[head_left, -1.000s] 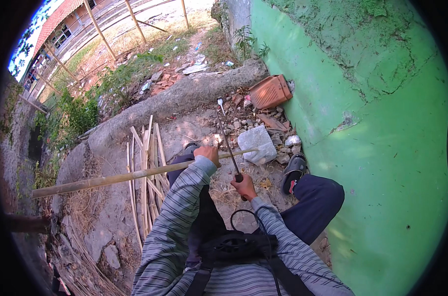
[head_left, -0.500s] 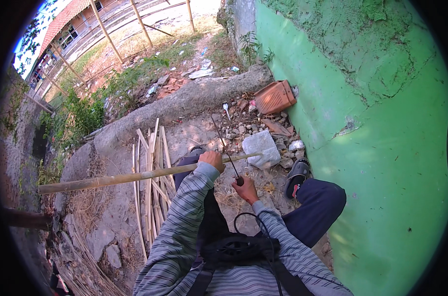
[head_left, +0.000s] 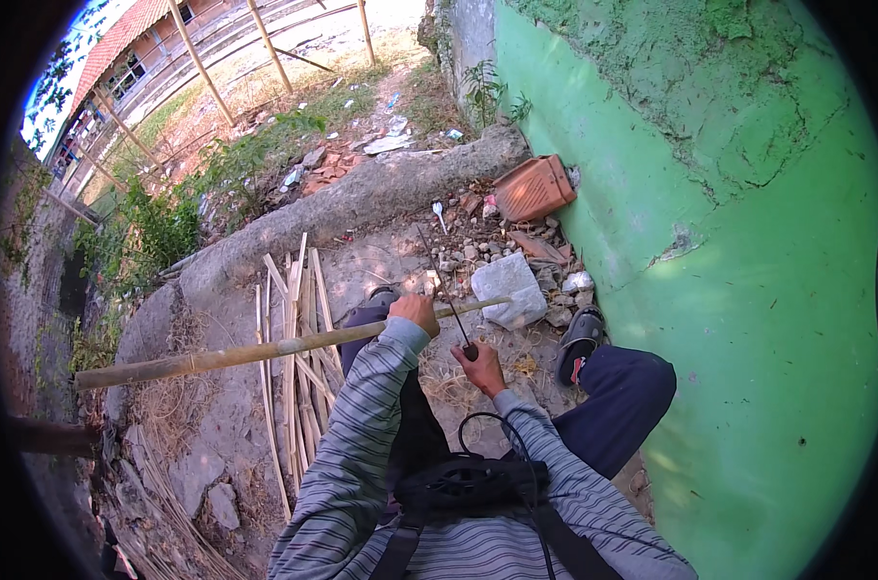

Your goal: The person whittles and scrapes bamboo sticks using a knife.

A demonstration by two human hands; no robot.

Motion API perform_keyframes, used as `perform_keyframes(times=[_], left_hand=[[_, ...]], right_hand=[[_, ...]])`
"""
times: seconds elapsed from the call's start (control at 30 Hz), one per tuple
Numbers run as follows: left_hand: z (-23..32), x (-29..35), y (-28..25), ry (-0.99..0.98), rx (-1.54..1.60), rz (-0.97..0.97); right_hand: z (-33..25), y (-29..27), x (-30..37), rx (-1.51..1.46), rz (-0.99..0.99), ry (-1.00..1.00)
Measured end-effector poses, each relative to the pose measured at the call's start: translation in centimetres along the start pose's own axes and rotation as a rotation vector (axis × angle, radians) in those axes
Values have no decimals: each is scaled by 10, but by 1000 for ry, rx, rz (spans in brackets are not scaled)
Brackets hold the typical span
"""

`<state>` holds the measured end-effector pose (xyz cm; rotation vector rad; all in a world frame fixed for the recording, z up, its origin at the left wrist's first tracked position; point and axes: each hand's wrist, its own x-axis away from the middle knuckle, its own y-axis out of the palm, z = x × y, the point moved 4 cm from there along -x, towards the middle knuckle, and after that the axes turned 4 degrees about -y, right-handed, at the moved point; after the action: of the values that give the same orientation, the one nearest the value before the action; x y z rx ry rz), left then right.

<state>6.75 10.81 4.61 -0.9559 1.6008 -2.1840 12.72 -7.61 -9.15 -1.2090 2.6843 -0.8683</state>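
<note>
My left hand [head_left: 415,314] is closed around a bamboo pole [head_left: 207,362] that slants across in front of me. Its thick end points out to the left, and the thin end meets a pale stone block [head_left: 509,290] on the ground. In my right hand [head_left: 480,367] is the dark handle of a long knife [head_left: 446,293]. The narrow dark blade points up and away and crosses the pole just right of my left hand. Whether the edge touches the bamboo, I cannot tell.
Split bamboo strips [head_left: 299,338] lie on the ground to the left. Close on the right stands a green wall [head_left: 748,358]. Rubble and an orange clay tile [head_left: 535,188] sit beside it. A low concrete ridge [head_left: 361,205] crosses ahead, with plants and litter beyond.
The view has shifted very slightly. Both hands keep the same grips, and the knife and the pole stay in nearly the same place.
</note>
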Motion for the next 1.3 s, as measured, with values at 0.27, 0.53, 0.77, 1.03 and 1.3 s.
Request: perform_keyframes(times=[0.27,0.53,0.77,1.03,1.3], left_hand=[[-1,-2,3,-2,9,39],[-3,-10,10,5,-28,55],[-2,-11,10,-25,-47,4],[2,-2,-1,-39,-44,-28],[4,-2,-2,-25,-83,-26]], right_hand=[[4,-2,5,-93,105,-52],[17,1,1,-76,83,-43],[12,9,1,-73,112,-81],[20,-2,0,56,197,-72],[25,-5,3,49,141,-15]])
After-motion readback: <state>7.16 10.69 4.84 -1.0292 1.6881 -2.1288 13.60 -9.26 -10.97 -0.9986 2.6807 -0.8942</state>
